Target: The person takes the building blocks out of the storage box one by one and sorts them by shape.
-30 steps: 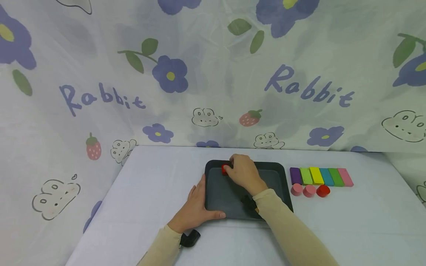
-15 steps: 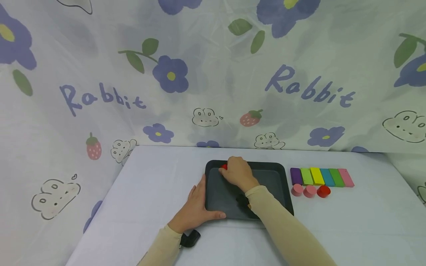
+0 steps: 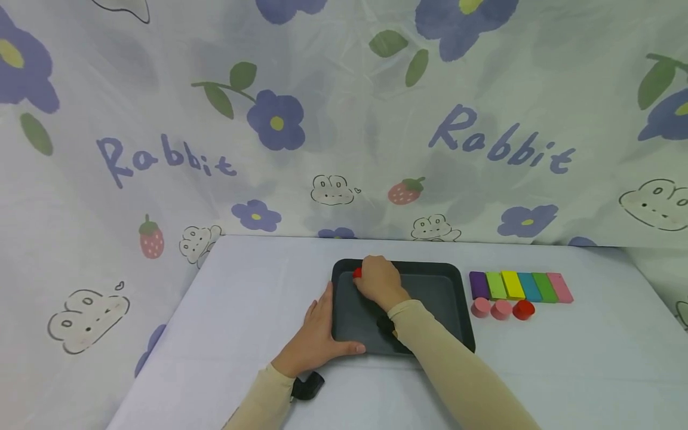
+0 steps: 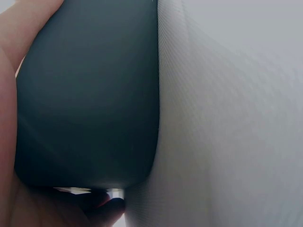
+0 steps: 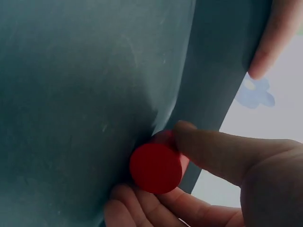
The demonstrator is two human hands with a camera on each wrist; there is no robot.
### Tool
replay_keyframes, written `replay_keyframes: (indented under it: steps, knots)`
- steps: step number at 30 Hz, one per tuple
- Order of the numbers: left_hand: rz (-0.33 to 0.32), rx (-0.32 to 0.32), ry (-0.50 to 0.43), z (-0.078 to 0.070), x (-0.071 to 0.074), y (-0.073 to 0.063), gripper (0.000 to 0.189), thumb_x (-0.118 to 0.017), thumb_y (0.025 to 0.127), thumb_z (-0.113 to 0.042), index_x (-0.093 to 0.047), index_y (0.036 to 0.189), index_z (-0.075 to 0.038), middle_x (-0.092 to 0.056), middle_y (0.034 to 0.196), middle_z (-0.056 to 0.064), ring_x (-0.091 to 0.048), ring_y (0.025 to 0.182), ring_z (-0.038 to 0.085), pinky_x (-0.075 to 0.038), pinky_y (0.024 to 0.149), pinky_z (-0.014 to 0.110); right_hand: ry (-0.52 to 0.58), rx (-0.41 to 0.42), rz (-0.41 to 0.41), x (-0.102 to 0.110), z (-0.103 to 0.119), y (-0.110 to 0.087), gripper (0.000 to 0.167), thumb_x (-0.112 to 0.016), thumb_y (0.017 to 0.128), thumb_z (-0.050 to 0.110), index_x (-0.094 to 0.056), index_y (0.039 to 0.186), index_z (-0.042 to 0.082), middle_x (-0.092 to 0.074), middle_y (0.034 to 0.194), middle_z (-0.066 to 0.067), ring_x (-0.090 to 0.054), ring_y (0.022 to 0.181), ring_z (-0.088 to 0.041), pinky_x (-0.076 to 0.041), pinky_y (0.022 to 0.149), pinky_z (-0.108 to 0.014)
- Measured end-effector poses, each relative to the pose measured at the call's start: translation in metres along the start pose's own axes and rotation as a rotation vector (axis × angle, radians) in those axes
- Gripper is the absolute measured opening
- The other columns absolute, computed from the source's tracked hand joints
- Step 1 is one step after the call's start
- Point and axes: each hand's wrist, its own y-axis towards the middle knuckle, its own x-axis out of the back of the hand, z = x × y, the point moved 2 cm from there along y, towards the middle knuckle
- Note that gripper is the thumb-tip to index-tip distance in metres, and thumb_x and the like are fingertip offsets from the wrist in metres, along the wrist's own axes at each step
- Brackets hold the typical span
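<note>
Between thumb and fingers, my right hand pinches a red cylindrical block inside the dark grey tray. The block lies close to the tray's back left corner, mostly covered by that hand in the head view. In the right wrist view its round end faces the camera, near the tray's side wall. My left hand steadies the tray at its front left corner. Its fingers stretch along the left side, and the thumb lies across the front rim.
Right of the tray, flat blocks in purple, light green, yellow, blue, green and pink stand in a row. In front of them are two pink cylinders and a red cylinder. A white cloth covers the table; a patterned curtain hangs behind.
My right hand has shifted left in the tray, and the red block has moved slightly left with it. The left hand and tray stay put.
</note>
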Motion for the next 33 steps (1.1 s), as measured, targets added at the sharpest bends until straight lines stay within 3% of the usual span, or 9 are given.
replay_keyframes:
  steps: [12,21,25,33]
  knots:
    - [0.010,0.017,-0.003,0.000,0.000,-0.001,0.137,-0.082,0.075,-0.060,0.009,0.159,-0.003,-0.001,0.168,0.013,-0.007,0.154,0.026,-0.001,0.123,0.049,0.012,0.013,0.008,0.004,0.000,-0.004,0.021,-0.076,0.089,0.024,-0.071,0.093,0.004,-0.063,0.077,-0.005,-0.057,0.065,-0.020,-0.052,0.058,-0.036]
    - [0.002,0.004,-0.007,0.000,0.000,-0.001,0.136,-0.082,0.076,-0.059,0.008,0.159,-0.002,-0.002,0.168,0.015,-0.008,0.153,0.029,-0.003,0.122,0.054,0.031,0.059,-0.017,0.006,0.000,-0.008,0.033,-0.073,0.091,0.024,-0.072,0.118,0.006,-0.072,0.101,-0.009,-0.064,0.082,-0.023,-0.058,0.073,-0.041]
    - [0.008,0.006,-0.005,0.000,0.000,-0.001,0.135,-0.081,0.077,-0.060,0.009,0.159,-0.002,-0.001,0.168,0.015,-0.007,0.154,0.028,-0.002,0.123,0.053,0.042,0.072,-0.024,0.008,-0.001,-0.010,0.035,-0.073,0.091,0.025,-0.072,0.121,0.008,-0.072,0.108,-0.009,-0.065,0.087,-0.024,-0.058,0.077,-0.041]
    - [0.004,0.003,0.005,-0.001,0.001,-0.002,0.137,-0.081,0.075,-0.062,0.010,0.159,-0.001,-0.002,0.167,0.016,-0.008,0.154,0.029,-0.002,0.122,0.054,0.064,0.094,-0.055,0.015,-0.003,-0.017,0.034,-0.074,0.091,0.025,-0.072,0.119,0.006,-0.073,0.102,-0.009,-0.065,0.081,-0.022,-0.057,0.072,-0.039]
